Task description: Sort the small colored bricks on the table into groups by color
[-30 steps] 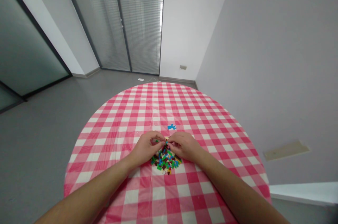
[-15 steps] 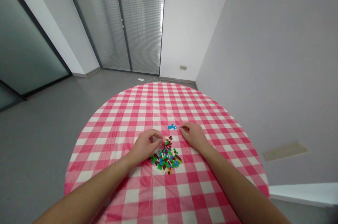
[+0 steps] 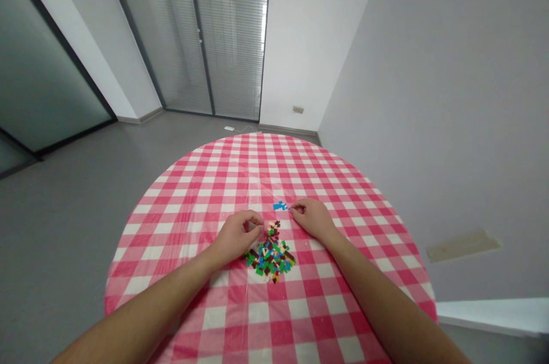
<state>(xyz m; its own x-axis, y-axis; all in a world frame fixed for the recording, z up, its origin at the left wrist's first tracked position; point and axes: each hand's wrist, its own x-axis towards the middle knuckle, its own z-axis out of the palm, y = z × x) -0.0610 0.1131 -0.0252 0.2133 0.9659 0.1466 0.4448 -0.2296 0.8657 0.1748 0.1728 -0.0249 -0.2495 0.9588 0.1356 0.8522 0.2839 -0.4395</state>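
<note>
- Watching from afar through the head camera, I see the right hand (image 3: 315, 220) at the far side of the colourful pile (image 3: 270, 260); a second ago its fingertips met the other hand's over the pile's far end.
- The left hand (image 3: 238, 236) has moved little by comparison, and I find it beside the pile's left edge, thumb and forefinger curved to a narrow gap; I cannot tell whether anything is pinched there.
- Against half a second ago, the right hand sits a touch closer to the blue pieces (image 3: 279, 205), its fingers drawn narrow. A tiny bluish bit shows at the fingertips, but I cannot tell whether it is gripped or lies on the cloth.
- The blue pieces lie flat, just beyond the pile and apart from it, forming a small patch with a jagged outline.
- I make out the pile as a loose heap of small, angular, plastic-looking bits in green, blue, dark brown, cream, yellow and red, with a narrow tail of brown and cream running away from the person.
- Beneath everything, the tablecloth (image 3: 302, 315) shows pink-red and white checks on a rounded top, slightly glossy, with straight creases.
- Further off, I see thin-slatted blinds (image 3: 234, 38) behind dark-framed glass and a smooth grey floor (image 3: 72, 215).
</note>
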